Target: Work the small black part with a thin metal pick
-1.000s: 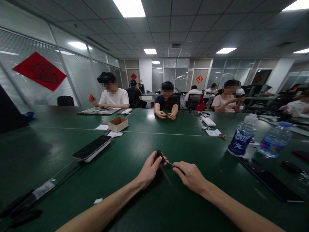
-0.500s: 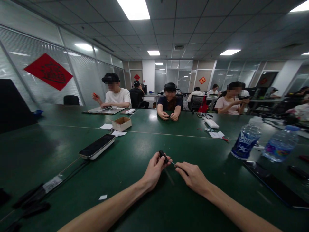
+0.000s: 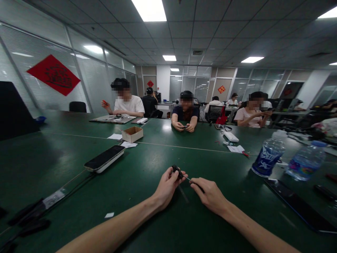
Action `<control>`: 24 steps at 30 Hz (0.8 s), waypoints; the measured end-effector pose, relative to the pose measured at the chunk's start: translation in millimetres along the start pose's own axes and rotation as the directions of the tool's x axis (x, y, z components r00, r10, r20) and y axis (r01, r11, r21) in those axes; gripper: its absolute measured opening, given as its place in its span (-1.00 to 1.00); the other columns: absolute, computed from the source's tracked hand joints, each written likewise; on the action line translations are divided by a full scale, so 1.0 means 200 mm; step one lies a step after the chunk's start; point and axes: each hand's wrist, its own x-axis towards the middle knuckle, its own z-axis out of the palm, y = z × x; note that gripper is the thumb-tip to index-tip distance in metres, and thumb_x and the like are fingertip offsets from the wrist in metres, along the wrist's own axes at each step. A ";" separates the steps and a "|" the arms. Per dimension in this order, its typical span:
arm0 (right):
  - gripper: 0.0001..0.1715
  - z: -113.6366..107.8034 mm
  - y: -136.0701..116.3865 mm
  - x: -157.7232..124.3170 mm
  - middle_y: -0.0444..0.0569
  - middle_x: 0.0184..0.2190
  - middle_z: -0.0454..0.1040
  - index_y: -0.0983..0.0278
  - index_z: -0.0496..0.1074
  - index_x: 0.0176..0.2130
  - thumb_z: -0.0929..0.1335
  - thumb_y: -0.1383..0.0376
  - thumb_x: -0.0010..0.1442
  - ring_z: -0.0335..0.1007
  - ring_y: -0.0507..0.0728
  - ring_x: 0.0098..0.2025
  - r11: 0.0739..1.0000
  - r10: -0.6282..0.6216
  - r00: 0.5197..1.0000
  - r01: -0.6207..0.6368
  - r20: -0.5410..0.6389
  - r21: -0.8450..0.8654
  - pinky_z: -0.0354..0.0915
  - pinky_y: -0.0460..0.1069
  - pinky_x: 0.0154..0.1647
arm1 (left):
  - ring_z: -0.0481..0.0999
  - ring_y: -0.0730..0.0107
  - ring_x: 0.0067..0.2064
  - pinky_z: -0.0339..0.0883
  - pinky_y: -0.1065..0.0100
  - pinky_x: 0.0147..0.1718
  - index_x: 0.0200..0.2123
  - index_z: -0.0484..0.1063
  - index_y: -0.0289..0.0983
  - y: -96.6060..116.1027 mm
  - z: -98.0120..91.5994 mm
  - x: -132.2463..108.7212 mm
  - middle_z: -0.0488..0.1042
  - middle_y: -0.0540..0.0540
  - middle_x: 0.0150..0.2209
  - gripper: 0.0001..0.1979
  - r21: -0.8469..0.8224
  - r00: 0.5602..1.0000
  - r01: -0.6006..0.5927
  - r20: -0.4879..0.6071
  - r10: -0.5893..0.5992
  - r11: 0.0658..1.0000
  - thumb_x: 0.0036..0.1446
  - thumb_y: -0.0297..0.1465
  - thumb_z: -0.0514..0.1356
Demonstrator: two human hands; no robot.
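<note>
From where I'm steering, this reads as an open-plan office: a long green conference table fills the foreground, panel lights sit in a tiled ceiling, window blinds run along ten o'clock, glass partitions stand at twelve, and desks line up at one.

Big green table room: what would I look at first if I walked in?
First come the two bare hands at the bottom middle: the left hand grips a small black object, and the right hand pinches a thin rod. Next comes the red diamond banner on the left blinds, then the blue-labelled water bottle at right.
</note>
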 end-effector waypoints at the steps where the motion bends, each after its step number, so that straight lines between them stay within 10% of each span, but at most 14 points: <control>1: -0.77 0.00 0.00 0.00 -0.06 -0.24 0.42 0.23 0.34 -0.06 0.19 0.29 0.34 0.36 0.08 -0.26 1.000 0.003 1.000 -0.003 -0.001 -0.007 0.29 -0.03 -0.20 | 0.43 0.20 -0.02 0.22 0.12 0.12 -0.15 0.34 -0.33 0.00 0.00 0.00 0.41 -0.22 -0.13 -0.77 -0.005 1.000 0.006 -0.002 -0.006 1.000 0.18 -0.32 0.16; 13: -0.72 0.00 0.01 0.02 -0.06 -0.22 0.45 0.22 0.37 -0.07 0.18 0.23 0.34 0.39 0.10 -0.24 0.991 0.102 0.981 -0.085 -0.167 0.104 0.29 -0.03 -0.21 | 0.48 0.26 -0.13 0.29 0.14 0.04 -0.18 0.33 -0.37 -0.01 0.00 0.00 0.44 -0.21 -0.19 -0.77 0.146 0.991 0.072 0.104 -0.088 0.987 0.19 -0.30 0.14; 24: -0.53 -0.25 0.27 -0.16 -0.07 -0.44 0.42 0.28 0.39 -0.15 0.13 0.02 0.30 0.32 0.09 -0.47 0.840 0.522 0.655 -0.505 -0.546 0.198 0.17 -0.07 -0.48 | 0.49 0.35 -0.32 0.34 0.35 -0.29 -0.17 0.26 -0.34 0.04 0.01 -0.01 0.44 -0.18 -0.31 -0.72 0.272 0.974 0.166 0.105 -0.201 0.948 0.17 -0.24 0.10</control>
